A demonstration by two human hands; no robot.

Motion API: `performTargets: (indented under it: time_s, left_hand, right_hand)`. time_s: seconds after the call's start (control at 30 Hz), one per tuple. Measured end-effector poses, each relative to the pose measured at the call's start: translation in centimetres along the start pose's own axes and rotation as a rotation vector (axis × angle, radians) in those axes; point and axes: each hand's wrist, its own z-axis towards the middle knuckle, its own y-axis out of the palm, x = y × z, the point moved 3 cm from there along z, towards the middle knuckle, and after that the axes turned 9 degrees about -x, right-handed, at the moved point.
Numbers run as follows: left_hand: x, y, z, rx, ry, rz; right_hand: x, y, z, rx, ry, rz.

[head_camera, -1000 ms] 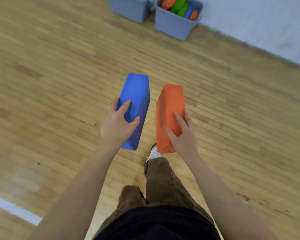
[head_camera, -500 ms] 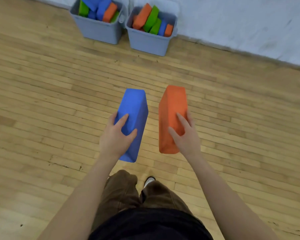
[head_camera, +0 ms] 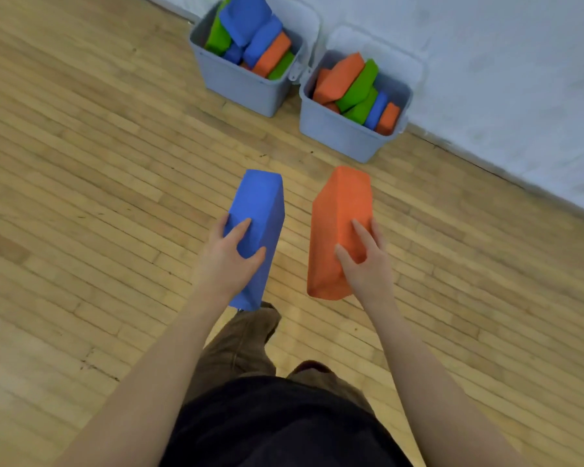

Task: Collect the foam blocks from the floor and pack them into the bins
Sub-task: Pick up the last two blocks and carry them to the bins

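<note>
The left hand (head_camera: pixel 231 261) has its thumb curled over the near face of a blue block (head_camera: pixel 258 224) and its fingers wrapped round the far side, gripping the block at its lower half. The right hand (head_camera: pixel 364 264) does the same with an orange block (head_camera: pixel 341 217): thumb and forefinger spread across the face that shows, the other fingers hidden behind the right edge. Both blocks are carried in the air at the centre of the frame, long axes pointing away from the person, side by side but apart, with bare floor showing between them. They look like light, slightly soft foam with a matte skin that should not slip; one hand spans the width of each, so a grip round the middle or lower half seems enough, though squeezing hard would probably dent them. Beyond the blocks, in the upper middle of the frame, two grey bins stand on the wooden floor (head_camera: pixel 81 197) against a white wall (head_camera: pixel 503 79). The left bin (head_camera: pixel 240 85) is heaped with blue, green and orange blocks rising above its rim; the right bin (head_camera: pixel 344 133) holds orange, green and blue blocks lower down and seems to have more room. Dropping in the carried pair looks like the step at hand, and a block laid on the left heap could slide off.
</note>
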Motion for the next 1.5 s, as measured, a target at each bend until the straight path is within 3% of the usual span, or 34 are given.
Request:
performTargets:
  time_s: [0.33,0.47,0.73,1.03,1.27,1.5]
  left_hand:
    - [16.1,0.4,23.1,-0.217,0.27,0.099]
    - [23.0,2.3,31.4,-0.22,0.365,0.169]
    - [33.0,2.9,46.6,-0.168,0.339,0.216]
    - [31.5,-2.9,60.0,-0.019,0.162,0.093]
    - [31.1,-7.6,73.7,-0.058,0.204,0.162]
    - [31.7,-6.6,82.9,-0.134,0.281,0.22]
  right_hand:
    - [-0.8,-7.7,16.2,0.206,0.23,0.109]
    - [1.0,-11.8,23.8,0.258,0.272,0.141]
    - [-1.6,-20.3,42.4,0.204,0.229,0.08]
    - [-11.2,-20.9,61.8,0.058,0.009,-0.02]
    - [-16.7,-16.3,73.5,0.092,0.079,0.04]
    - [-17.2,-14.7,80.9,0.202,0.163,0.061]
